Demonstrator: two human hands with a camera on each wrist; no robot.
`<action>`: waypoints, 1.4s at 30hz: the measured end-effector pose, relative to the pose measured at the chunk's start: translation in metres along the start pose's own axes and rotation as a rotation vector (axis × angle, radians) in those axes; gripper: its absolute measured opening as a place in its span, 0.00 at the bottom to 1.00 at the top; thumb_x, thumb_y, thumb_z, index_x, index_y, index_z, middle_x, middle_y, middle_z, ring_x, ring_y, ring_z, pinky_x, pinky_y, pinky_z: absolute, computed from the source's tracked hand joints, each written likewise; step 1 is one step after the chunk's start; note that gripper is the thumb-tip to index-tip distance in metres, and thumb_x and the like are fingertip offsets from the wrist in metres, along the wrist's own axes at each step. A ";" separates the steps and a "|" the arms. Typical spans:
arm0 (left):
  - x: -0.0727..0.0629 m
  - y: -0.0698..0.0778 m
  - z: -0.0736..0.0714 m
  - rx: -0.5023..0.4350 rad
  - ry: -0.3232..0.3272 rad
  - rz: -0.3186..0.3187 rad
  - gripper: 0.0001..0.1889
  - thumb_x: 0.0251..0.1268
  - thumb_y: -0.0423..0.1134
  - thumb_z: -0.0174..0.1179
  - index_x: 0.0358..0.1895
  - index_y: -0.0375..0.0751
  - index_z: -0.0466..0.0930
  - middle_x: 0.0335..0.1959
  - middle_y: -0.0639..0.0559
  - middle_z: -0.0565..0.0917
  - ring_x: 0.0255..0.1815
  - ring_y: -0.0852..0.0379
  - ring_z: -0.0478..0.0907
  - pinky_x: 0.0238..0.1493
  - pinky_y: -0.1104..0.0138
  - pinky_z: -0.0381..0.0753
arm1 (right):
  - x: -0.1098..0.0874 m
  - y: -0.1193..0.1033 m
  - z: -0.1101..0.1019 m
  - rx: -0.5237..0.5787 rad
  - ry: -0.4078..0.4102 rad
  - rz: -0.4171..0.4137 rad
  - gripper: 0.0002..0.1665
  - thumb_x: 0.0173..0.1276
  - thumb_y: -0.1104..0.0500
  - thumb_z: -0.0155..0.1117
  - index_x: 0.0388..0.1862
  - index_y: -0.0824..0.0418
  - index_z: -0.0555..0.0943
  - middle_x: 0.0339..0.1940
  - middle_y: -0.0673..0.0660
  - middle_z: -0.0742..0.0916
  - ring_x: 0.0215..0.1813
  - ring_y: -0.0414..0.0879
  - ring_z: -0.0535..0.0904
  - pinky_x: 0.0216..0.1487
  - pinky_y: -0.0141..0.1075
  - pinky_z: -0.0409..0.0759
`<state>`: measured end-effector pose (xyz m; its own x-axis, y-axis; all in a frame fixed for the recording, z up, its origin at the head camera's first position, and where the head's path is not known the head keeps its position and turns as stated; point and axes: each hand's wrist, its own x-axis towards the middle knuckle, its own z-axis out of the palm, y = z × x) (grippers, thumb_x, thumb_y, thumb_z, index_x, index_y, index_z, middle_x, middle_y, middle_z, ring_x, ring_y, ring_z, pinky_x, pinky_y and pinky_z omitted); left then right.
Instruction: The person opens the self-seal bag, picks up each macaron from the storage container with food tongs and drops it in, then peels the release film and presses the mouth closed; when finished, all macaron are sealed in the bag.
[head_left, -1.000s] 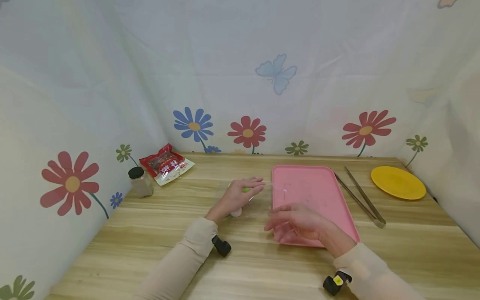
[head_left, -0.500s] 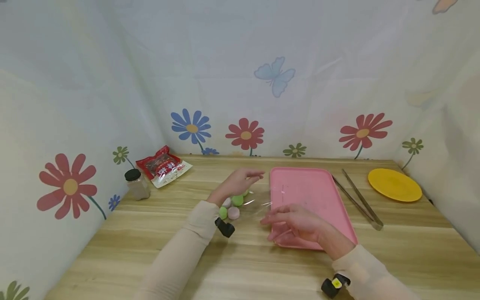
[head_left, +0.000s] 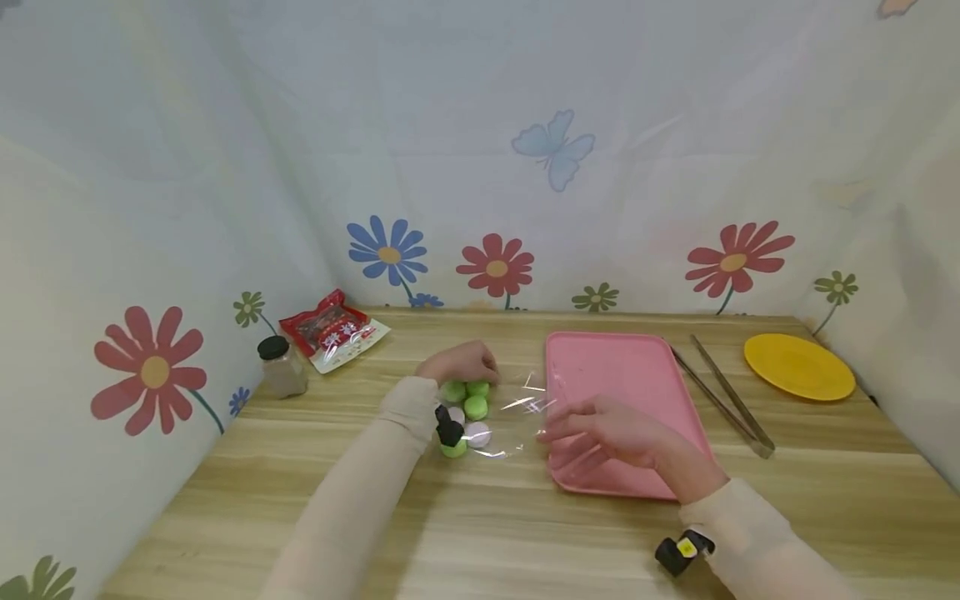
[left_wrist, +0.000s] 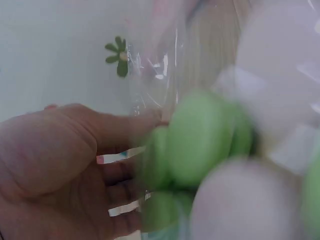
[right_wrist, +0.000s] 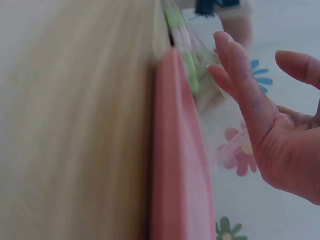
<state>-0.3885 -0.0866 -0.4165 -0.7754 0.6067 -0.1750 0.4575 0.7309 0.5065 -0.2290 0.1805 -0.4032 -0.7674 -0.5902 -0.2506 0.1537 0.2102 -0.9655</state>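
In the head view, my left hand (head_left: pixel 467 362) grips the far end of a clear plastic bag (head_left: pixel 517 442). Several round green and pale pink macarons (head_left: pixel 476 407) lie inside it. The left wrist view shows thumb and fingers around the film beside the green macarons (left_wrist: pixel 200 140); the fingertips are partly hidden. My right hand (head_left: pixel 611 433) hovers over the left part of a pink tray (head_left: pixel 630 367). Its fingers are relaxed and apart in the right wrist view, with nothing pinched. The film's loose end reaches close to them; whether they touch is hard to tell.
Metal tongs (head_left: pixel 738 408) lie right of the tray, and a yellow plate (head_left: pixel 798 367) sits farther right. At the back left are a black-lidded jar (head_left: pixel 282 371) and a red and white food packet (head_left: pixel 333 332). A flowered curtain (head_left: pixel 637 208) stands behind the table.
My left hand has drawn back leftward, its fingers curling from straight onto the bag. The macarons, earlier mostly covered by that hand, now show. My right hand has barely moved.
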 end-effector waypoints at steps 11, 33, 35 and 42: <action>-0.084 -0.034 0.016 -0.504 -0.056 -0.122 0.11 0.74 0.41 0.59 0.39 0.35 0.80 0.26 0.41 0.86 0.25 0.50 0.86 0.29 0.61 0.87 | 0.043 -0.021 -0.038 -0.389 0.271 -0.088 0.15 0.70 0.56 0.67 0.45 0.68 0.84 0.36 0.61 0.89 0.40 0.55 0.87 0.43 0.46 0.87; -0.103 -0.039 0.030 -0.799 0.283 -0.198 0.24 0.72 0.50 0.61 0.61 0.35 0.80 0.38 0.41 0.89 0.38 0.49 0.88 0.43 0.59 0.87 | 0.063 -0.017 -0.031 -0.470 0.285 -0.179 0.31 0.63 0.67 0.73 0.66 0.66 0.77 0.28 0.59 0.84 0.31 0.50 0.84 0.38 0.43 0.87; -0.102 -0.039 0.032 -0.830 0.321 -0.210 0.22 0.73 0.48 0.60 0.59 0.33 0.81 0.35 0.40 0.89 0.35 0.50 0.88 0.41 0.59 0.87 | 0.062 -0.017 -0.031 -0.473 0.299 -0.158 0.31 0.63 0.68 0.72 0.66 0.66 0.78 0.29 0.60 0.84 0.31 0.49 0.84 0.38 0.43 0.87; -0.103 -0.038 0.037 -0.905 0.383 -0.221 0.19 0.73 0.42 0.60 0.58 0.32 0.81 0.32 0.38 0.88 0.26 0.52 0.87 0.34 0.58 0.88 | 0.062 -0.015 -0.032 -0.446 0.334 -0.130 0.27 0.64 0.69 0.71 0.63 0.69 0.79 0.34 0.62 0.85 0.33 0.50 0.85 0.39 0.42 0.87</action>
<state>-0.3101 -0.1650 -0.4493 -0.9634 0.2287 -0.1397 -0.0922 0.2063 0.9741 -0.2990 0.1652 -0.4020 -0.9288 -0.3697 -0.0261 -0.1769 0.5040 -0.8454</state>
